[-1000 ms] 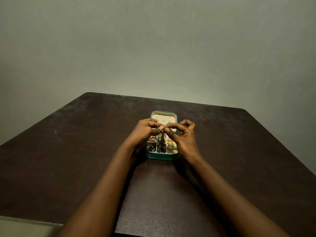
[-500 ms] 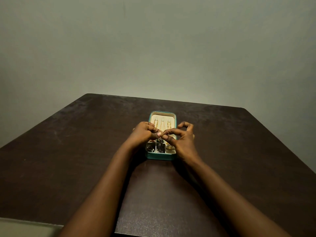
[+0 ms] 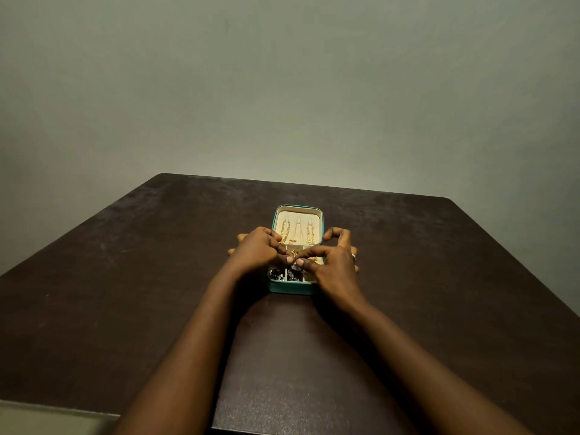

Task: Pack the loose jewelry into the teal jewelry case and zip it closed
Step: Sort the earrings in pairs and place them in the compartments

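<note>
no readable text, label or number shows anywhere.

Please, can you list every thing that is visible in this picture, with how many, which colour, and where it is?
table: one, dark brown, fills the lower half of the view.
wall: one, grey-green, behind the table.
jewelry case: one, teal outside and cream inside, open, at the table's centre.
gold chains: three, gold, hanging side by side in the case's far half.
dark jewelry: number unclear, dark and shiny, in the case's near compartments.
small piece: one, too small to identify, pinched between both hands over the case.
left hand: one, above the case's left edge.
right hand: one, above the case's right edge.
</note>
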The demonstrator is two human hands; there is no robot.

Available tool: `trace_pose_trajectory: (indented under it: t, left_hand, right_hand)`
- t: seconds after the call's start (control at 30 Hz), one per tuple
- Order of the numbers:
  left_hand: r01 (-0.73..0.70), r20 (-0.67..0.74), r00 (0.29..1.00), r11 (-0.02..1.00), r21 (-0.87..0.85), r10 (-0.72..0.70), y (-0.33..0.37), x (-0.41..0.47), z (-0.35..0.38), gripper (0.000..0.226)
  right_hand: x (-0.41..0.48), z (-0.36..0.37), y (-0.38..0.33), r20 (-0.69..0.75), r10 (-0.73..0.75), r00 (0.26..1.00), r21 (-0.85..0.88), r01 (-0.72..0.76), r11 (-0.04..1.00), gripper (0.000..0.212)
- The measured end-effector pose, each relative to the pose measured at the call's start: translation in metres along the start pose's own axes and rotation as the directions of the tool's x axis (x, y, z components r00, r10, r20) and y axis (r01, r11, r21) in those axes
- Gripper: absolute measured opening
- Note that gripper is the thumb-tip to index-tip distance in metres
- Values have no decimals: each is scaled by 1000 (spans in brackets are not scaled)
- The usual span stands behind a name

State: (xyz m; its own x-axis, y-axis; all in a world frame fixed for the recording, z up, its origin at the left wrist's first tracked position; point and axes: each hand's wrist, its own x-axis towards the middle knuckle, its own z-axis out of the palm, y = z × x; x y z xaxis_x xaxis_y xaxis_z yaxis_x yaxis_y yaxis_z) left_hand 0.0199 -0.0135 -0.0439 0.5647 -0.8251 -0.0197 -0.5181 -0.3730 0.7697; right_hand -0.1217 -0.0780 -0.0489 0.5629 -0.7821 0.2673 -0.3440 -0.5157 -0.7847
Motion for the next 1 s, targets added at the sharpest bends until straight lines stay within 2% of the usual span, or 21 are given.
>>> trace_pose_trajectory:
  t: [0.13,0.3,0.47,0.57,0.67,0.83,0.93,1.0]
  left_hand:
    - [4,47,999,1000,18,-5,1,-2,-5,30]
    - [-27,122,992,998,49,21,1,-2,-9,23]
    - [-38,35,999,988,146,33,1,-2,-5,21]
    - [5,-18,1000,991,131,-3,0,-1,0,11]
    - [64,-73,996,988,139,-54,1,-1,5,20]
    - [-29,-98,993,949,313,63,13,-8,5,14]
    - [-28,-110,992,956,292,62,16,-10,5,14]
    - [-9,-112,993,963,271,41,17,-10,5,22]
  right_hand:
    - [-1,3,1,22,12,1000,-20,-11,1000,13]
    - [-2,0,0,93,29,995,-24,-27,999,12]
    - [2,6,5,53,78,996,36,-80,996,7]
    - [3,15,8,-24,136,990,204,-129,970,28]
    - [5,17,8,-54,199,978,309,-173,935,43]
    - [5,16,10,1,199,980,212,-195,958,30]
    - [3,15,7,10,163,987,81,-163,983,8]
    - [2,14,8,3,133,991,10,-133,991,11]
